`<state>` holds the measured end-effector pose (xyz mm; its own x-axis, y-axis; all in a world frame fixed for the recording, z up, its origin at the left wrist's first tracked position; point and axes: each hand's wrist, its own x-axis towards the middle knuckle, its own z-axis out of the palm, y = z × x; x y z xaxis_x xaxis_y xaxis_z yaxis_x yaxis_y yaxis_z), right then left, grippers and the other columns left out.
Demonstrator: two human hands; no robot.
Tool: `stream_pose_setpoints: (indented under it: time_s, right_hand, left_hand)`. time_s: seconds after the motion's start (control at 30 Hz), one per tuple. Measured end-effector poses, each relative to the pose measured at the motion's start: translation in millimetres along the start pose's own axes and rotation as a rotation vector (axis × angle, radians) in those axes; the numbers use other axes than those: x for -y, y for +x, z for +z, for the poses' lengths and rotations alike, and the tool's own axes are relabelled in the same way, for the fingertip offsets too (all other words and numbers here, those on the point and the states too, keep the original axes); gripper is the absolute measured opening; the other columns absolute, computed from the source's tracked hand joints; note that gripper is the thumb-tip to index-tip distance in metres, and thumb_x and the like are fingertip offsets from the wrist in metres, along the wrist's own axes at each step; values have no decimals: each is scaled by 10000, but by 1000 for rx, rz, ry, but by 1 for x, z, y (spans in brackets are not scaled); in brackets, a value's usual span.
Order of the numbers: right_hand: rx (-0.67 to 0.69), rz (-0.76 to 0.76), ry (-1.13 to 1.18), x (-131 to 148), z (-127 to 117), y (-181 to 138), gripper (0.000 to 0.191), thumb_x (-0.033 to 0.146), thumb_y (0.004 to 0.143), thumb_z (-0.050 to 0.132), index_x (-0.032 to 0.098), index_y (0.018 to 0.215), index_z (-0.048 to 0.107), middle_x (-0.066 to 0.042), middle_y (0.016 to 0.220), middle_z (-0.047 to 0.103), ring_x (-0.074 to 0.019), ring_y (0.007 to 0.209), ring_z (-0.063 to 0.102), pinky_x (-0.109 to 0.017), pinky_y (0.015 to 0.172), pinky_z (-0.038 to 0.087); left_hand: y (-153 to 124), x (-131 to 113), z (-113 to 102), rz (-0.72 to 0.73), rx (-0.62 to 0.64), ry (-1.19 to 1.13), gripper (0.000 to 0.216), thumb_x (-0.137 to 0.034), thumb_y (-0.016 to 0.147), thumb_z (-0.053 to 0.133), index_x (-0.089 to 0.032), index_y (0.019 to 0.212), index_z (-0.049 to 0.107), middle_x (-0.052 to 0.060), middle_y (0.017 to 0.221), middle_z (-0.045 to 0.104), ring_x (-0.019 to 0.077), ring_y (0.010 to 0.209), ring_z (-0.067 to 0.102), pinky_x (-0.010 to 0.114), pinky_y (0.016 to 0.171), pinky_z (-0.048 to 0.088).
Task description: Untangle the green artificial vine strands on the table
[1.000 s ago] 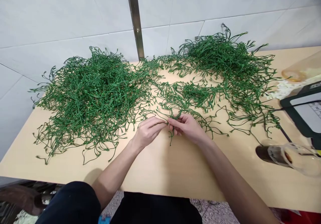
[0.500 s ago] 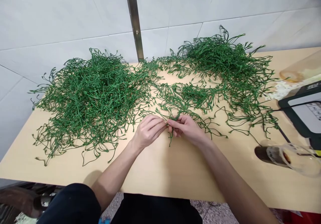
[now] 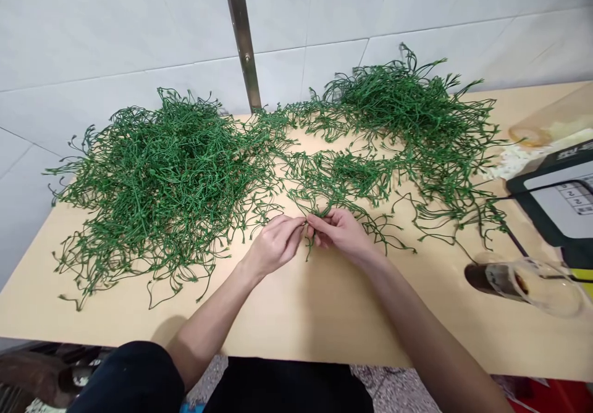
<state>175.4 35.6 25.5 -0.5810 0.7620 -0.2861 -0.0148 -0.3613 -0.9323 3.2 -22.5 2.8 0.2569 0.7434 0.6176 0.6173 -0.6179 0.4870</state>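
Head view: right hand [image 3: 343,234] pinches green stems [image 3: 325,210], partly covered; left hand [image 3: 277,244] is pinched together, its hold unclear.

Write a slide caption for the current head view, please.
Left hand and right hand pinch thin green stems at a pale tan table before tangled green heaps.

From my remote seat I see the view has swung slightly to the right: the metal strip [image 3: 243,42] and the plastic cup [image 3: 498,280] both sit farther left in my picture, and more shows of the white-panelled black item [image 3: 519,184] and the red item [image 3: 546,394]. My left hand [image 3: 278,243] has curled its fingers further, opening a gap beneath the index finger. The green stem [image 3: 309,249] dangling by my right hand [image 3: 340,231] hangs a little higher.
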Motion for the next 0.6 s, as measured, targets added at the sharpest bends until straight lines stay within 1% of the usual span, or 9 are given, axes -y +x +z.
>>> stream_pose_setpoints:
  time_s: [0.07,0.13,0.17,0.23,0.3,0.37,0.5,0.6]
  right_hand:
    - [-30,-15,1,0,1,1,483,604,663,779,140,606,658,-12,542,637,-68,413,492,-213,400,341]
    - [-32,-31,-18,0,1,1,493,617,667,767,140,611,655,-12,542,635,-68,412,490,-212,403,351]
    - [-25,-39,-33,-1,1,2,495,621,676,759,142,612,652,-7,529,625,-66,408,482,-212,404,354]
    - [-11,-57,-64,-1,1,2,495,627,690,743,150,612,638,6,501,600,-65,400,466,-209,399,347]
    - [-9,-76,-97,-2,1,2,495,638,699,727,160,621,626,10,502,589,-72,414,474,-208,395,338]
    - [-22,-86,-133,-1,1,2,494,645,705,714,167,625,615,13,506,578,-81,427,481,-213,396,337]
    - [-43,-88,-189,-1,0,2,478,631,725,700,173,621,607,13,510,569,-91,440,475,-231,416,350]
    - [-41,-89,-194,-1,-1,2,505,660,719,686,173,612,601,15,498,554,-93,442,471,-233,423,354]
  left_hand:
    - [1,-4,0,-244,44,-187,166,-158,943,517,-156,1098,577,63,840,734,121,676,666,226,616,537]
    - [2,-7,-1,-483,87,-408,136,-243,949,532,-162,1033,601,40,794,732,92,596,633,186,534,485]
    - [4,-8,-2,-571,99,-511,146,-278,942,546,-159,981,621,39,777,730,89,586,625,180,519,471]
    - [7,-10,-3,-684,109,-675,183,-318,910,587,-151,896,660,47,761,727,99,607,630,189,529,474]
    - [11,-10,-5,-744,105,-760,196,-331,869,632,-149,898,697,52,758,729,114,630,639,208,554,493]
    - [15,-10,-8,-762,96,-773,207,-331,847,649,-149,916,721,57,754,730,126,641,642,224,568,504]
    - [16,-8,-10,-735,117,-786,205,-293,853,604,-139,873,737,91,803,752,159,709,675,250,604,530]
    - [13,-7,-9,-693,131,-797,176,-235,818,612,-136,893,737,92,815,759,165,735,695,251,626,546]
